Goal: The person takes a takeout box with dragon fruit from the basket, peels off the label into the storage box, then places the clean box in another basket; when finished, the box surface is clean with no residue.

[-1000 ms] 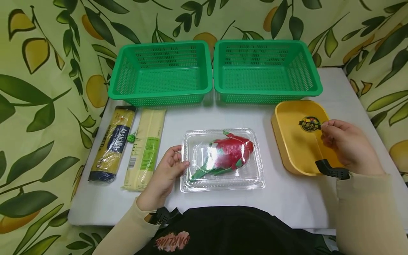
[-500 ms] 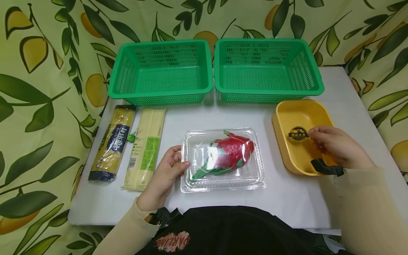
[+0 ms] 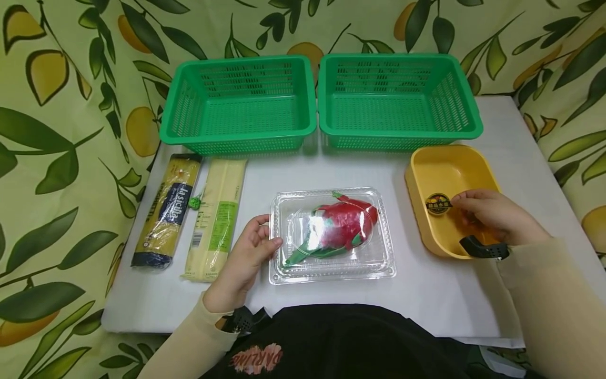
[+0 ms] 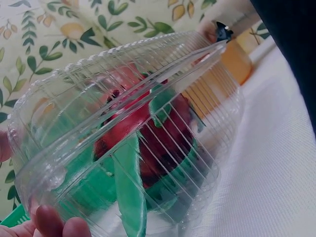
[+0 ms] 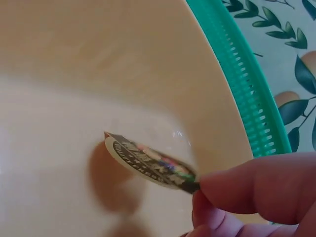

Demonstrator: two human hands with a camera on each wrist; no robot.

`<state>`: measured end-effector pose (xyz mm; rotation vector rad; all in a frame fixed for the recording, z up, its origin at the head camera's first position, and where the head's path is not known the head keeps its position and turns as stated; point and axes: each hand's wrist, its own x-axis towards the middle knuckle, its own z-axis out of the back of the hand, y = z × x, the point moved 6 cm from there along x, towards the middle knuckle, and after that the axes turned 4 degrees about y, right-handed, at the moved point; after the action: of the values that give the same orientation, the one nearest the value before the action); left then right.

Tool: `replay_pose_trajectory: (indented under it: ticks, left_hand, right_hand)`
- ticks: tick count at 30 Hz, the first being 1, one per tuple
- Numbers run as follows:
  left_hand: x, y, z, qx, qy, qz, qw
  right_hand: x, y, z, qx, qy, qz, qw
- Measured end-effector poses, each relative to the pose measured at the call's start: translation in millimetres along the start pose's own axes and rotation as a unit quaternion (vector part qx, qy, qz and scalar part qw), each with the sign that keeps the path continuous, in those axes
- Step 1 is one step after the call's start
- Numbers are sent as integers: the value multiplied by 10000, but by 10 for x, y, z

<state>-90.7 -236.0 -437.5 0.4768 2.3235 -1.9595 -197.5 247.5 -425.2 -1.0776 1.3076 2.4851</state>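
A clear plastic clamshell box (image 3: 331, 276) lies closed on the table, with a red dragon fruit (image 3: 347, 223) with green scales inside. My left hand (image 3: 242, 266) grips its left edge, thumb on the near side of the rim. In the left wrist view the fruit (image 4: 126, 123) shows through the ribbed wall. On the right, my right hand (image 3: 494, 215) pinches the dark end of a round black-and-gold sticker (image 3: 438, 204) between thumb and forefinger. The sticker (image 5: 155, 163) is held over the inside of a yellow plastic bin (image 3: 423, 231), its shadow falling on the bin floor.
Two green plastic baskets (image 3: 246, 139) (image 3: 402, 135) stand side by side at the back. Two packs of noodles, one with a dark blue label (image 3: 165, 216) and one pale with a green label (image 3: 215, 221), lie at left. A small green piece (image 3: 194, 202) sits between them.
My right hand has moved left with the sticker, bringing it toward the bin's left wall. My left hand and the clamshell box have stayed in place.
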Motion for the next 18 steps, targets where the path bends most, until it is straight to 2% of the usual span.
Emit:
replay_pose_trajectory:
  ticks: [7, 12, 18]
  left_hand:
    - [-3, -2, 0, 29, -57, 93, 9999]
    - [3, 3, 0, 30, -59, 83, 9999]
    - [4, -1, -9, 8, -51, 38, 10000]
  right_hand:
    - [-41, 41, 28, -133, -233, -73, 9996]
    - [-55, 58, 57, -566, -396, -249, 9973]
    - [-129, 115, 51, -969, -708, -151, 9927]
